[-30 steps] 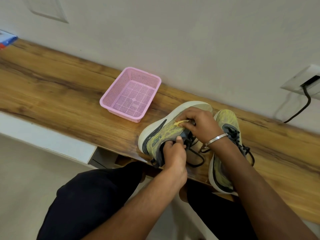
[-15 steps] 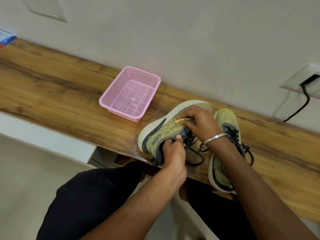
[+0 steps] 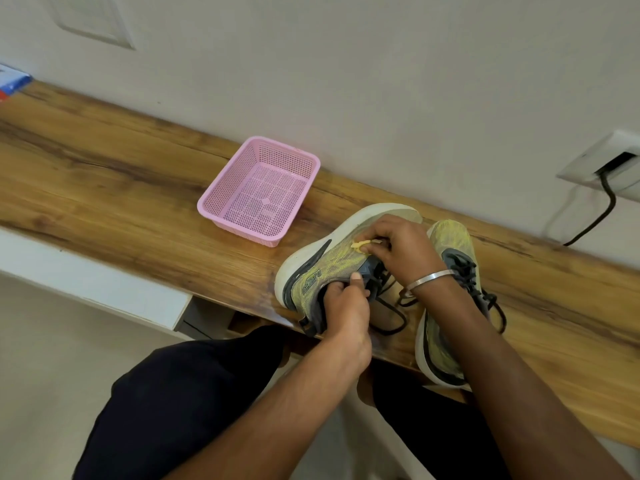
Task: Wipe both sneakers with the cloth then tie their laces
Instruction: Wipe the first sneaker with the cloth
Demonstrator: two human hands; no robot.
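Left sneaker [image 3: 332,268] tipped on its side at the bench [image 3: 104,188] front edge, both hands on it.

Its long axis runs from the heel, nearest the person, up-right to the toe toward the wall. Right hand [image 3: 405,247] sits over the midfoot, pinching a bit of yellow cloth [image 3: 360,244] against the upper. Left hand [image 3: 346,306] grips the collar at the heel end. Laces [image 3: 391,315] hang loose betw. the hands. 2nd sneaker [image 3: 446,292] lies just right of it, pink basket [image 3: 258,190] up-left, apart. Wiping prob. runs toe-ward.

Yellow-green left sneaker [image 3: 332,268] tipped on its side; right sneaker [image 3: 450,244] upright beside it, black laces [image 3: 485,296] loose; yellow cloth [image 3: 360,244] bunched
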